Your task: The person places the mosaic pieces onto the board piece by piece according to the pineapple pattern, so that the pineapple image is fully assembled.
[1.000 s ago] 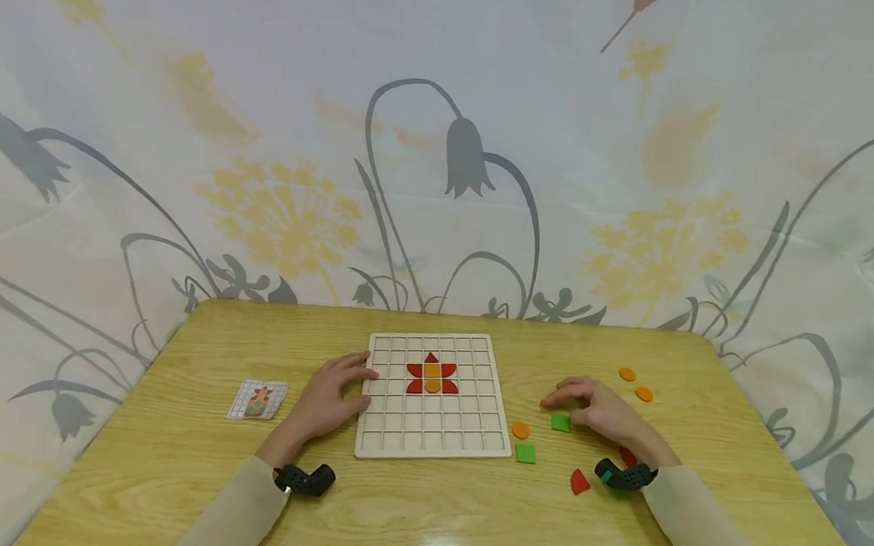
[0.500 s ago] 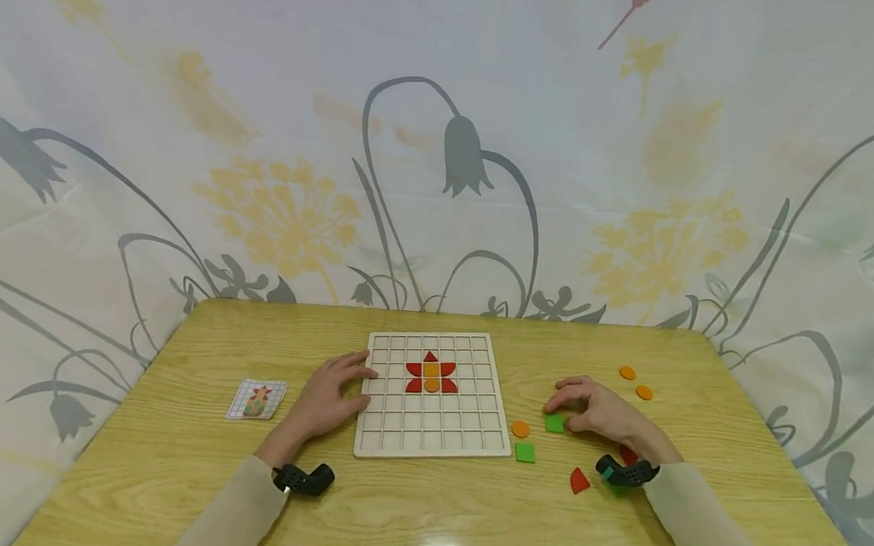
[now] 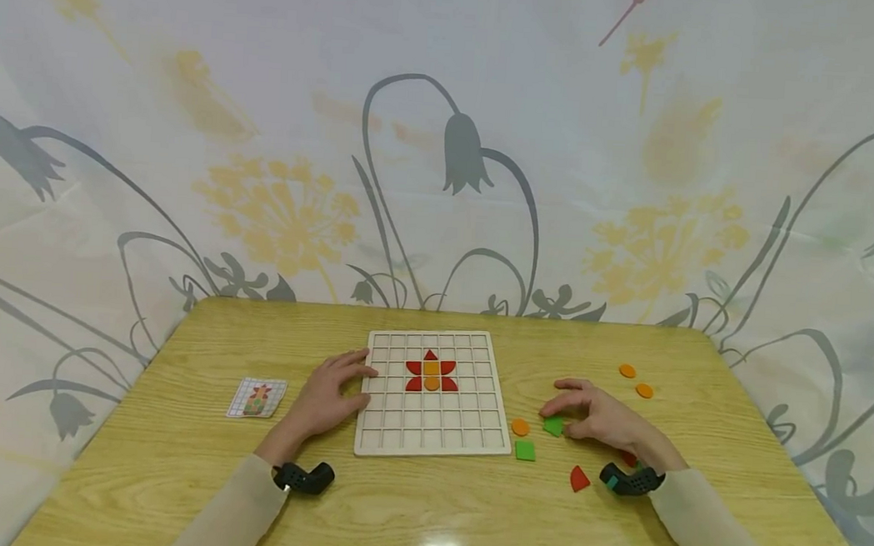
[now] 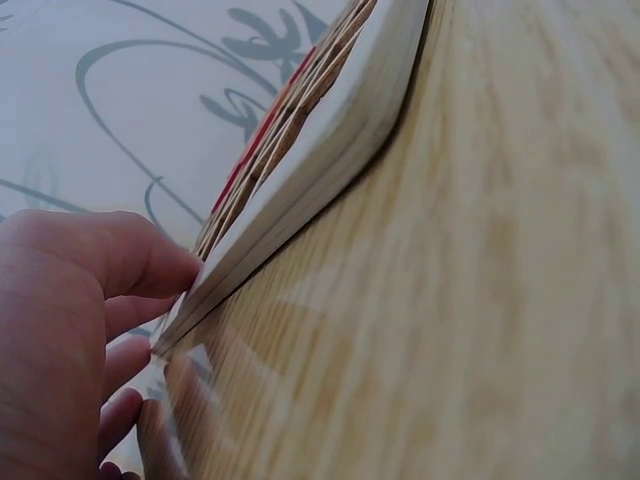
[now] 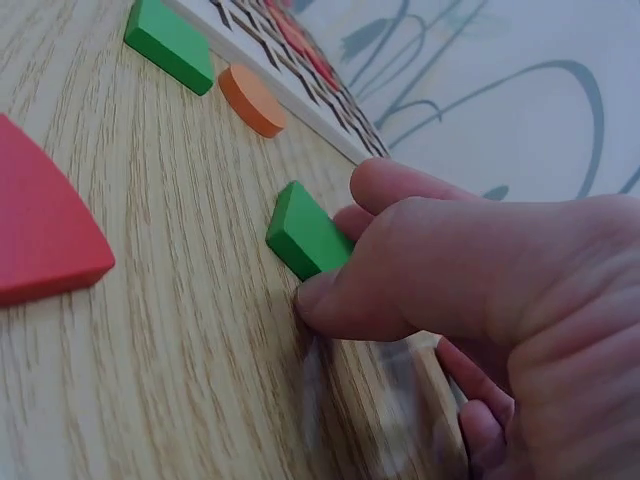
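Note:
A pale square grid board (image 3: pixel 397 429) lies mid-table, bearing a figure of red pieces (image 3: pixel 448 369), an orange square (image 3: pixel 431 369) and an orange disc (image 3: pixel 431 384). Along its left edge rests my left hand (image 3: pixel 330 396), fingers loosely spread over the rim; the left wrist view has the thumb (image 4: pixel 165 265) against the board's side. Right of the board, my right hand (image 3: pixel 602 418) pinches a green square tile (image 5: pixel 308 238) between thumb and finger, low at the tabletop. A second green square tile (image 3: pixel 525 450) and a loose orange disc (image 3: pixel 520 428) lie between that hand and the board.
A small card (image 3: pixel 256 398) printed with a coloured figure on a grid lies left of the left hand. Two orange discs (image 3: pixel 636 381) sit beyond the right hand. A red quarter-circle (image 3: pixel 579 479) lies nearer; red and green pieces are partly hidden by the right wrist.
The green tile at my right hand has slid slightly left and turned, with thumb and finger now on it. The left hand and the board have stayed put.

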Available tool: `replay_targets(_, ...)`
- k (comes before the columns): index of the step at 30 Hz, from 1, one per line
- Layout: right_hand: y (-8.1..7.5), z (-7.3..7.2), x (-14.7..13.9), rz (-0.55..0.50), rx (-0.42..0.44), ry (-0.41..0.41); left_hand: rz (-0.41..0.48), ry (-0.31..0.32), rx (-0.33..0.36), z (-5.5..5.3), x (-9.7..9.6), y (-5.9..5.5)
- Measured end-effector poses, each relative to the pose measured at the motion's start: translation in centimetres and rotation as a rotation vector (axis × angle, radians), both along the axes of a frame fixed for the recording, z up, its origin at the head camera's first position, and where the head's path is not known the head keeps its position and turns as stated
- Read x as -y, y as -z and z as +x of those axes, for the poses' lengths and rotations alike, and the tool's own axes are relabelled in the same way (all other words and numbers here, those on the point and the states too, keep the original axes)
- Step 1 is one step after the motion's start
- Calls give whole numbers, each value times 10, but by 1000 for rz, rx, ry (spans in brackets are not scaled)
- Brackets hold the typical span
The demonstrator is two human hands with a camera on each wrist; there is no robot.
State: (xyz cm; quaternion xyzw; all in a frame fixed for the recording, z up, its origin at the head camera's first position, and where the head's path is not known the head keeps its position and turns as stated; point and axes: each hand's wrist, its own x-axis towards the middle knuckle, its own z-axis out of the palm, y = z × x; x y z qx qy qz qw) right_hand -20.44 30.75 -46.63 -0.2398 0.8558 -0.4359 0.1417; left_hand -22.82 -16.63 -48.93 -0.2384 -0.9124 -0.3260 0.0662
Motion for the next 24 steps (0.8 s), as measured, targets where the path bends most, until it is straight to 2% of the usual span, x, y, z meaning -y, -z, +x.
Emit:
replay_targets(3,-1,0,1,1,-25,12,1,0,3,0,0,-1)
replay_targets(10,9,-2,6,49,-150,110,6,2,8,1,-1,-2)
replay_targets(17,2,-5,14,62,-111,210,5,6,11,1,-1,-2)
replay_targets(20,0,-7,20,61,-141,218,-2,2,14,1,-1,-1)
replay_targets(24,-3,-12,33,27,-188,185,4,1,6,1,-1,-1)
